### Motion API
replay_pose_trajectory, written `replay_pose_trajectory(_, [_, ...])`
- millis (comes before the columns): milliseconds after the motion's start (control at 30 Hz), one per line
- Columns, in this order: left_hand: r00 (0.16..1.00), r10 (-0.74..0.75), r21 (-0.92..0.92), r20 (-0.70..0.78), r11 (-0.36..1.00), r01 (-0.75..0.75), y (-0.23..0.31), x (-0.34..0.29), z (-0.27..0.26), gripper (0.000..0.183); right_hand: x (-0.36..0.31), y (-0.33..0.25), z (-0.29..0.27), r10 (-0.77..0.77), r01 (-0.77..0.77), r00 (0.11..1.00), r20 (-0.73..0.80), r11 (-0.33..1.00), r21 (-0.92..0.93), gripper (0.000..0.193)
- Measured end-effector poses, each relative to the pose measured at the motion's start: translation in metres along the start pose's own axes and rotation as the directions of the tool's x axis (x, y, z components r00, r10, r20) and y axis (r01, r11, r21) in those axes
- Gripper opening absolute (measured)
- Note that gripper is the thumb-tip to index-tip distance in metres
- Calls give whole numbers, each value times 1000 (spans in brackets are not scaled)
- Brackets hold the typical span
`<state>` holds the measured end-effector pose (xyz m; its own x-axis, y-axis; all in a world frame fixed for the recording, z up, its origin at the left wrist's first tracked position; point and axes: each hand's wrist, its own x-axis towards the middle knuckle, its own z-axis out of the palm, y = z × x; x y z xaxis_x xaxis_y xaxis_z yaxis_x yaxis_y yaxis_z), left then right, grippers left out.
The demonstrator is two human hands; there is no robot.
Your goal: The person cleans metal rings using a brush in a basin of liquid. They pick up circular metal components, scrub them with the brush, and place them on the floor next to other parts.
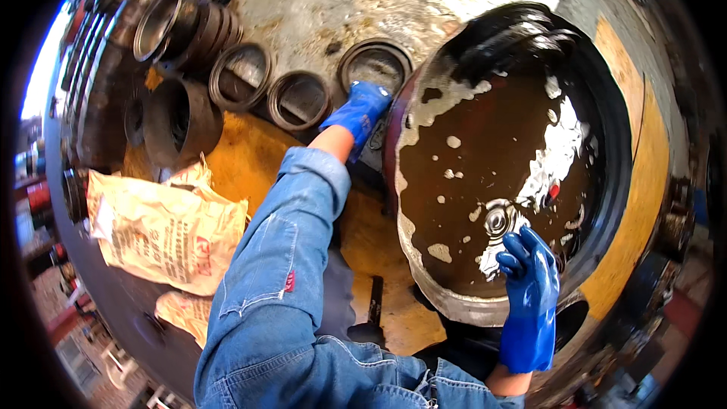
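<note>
A wide round metal basin (424, 273) is being filled by dark brown oily liquid (492, 144) flecked with white foam. A small round grey metal part (497, 220) is being touched in the liquid near the basin's lower rim by the blue-gloved right hand (530, 257), fingers curled. A grey metal ring (375, 62) beside the basin's upper-left rim is being gripped by the blue-gloved left hand (362, 110), fingers closed over its edge.
</note>
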<state>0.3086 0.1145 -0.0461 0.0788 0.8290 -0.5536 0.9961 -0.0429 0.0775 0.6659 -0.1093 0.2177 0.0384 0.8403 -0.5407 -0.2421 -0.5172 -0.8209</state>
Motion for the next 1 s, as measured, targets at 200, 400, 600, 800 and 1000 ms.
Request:
replay_pose_trajectory(200, [996, -62, 102, 61, 993, 55, -35, -89, -51, 34, -19, -29, 26, -24, 27, 999, 30, 995, -100, 45])
replay_pose_trajectory(400, [856, -109, -127, -504, 991, 51, -69, -189, -118, 31, -25, -21, 12, -160, 169, 985, 55, 898, -407, 41])
replay_pose_trajectory(600, [792, -27, -392, -610, 879, -271, -4, -273, -191, 32, -21, -6, 21, -346, 326, 928, 139, 569, -755, 42])
replay_pose_trajectory(800, [725, 177, 6, -666, 973, -232, 113, -277, -225, 37, -22, 5, 20, -467, 394, 862, 197, 375, -839, 32])
replay_pose_trajectory(1000, [712, 307, 474, -632, 880, 42, 195, -193, -266, 35, -28, -7, 5, -412, 343, 894, 178, 372, -863, 33])
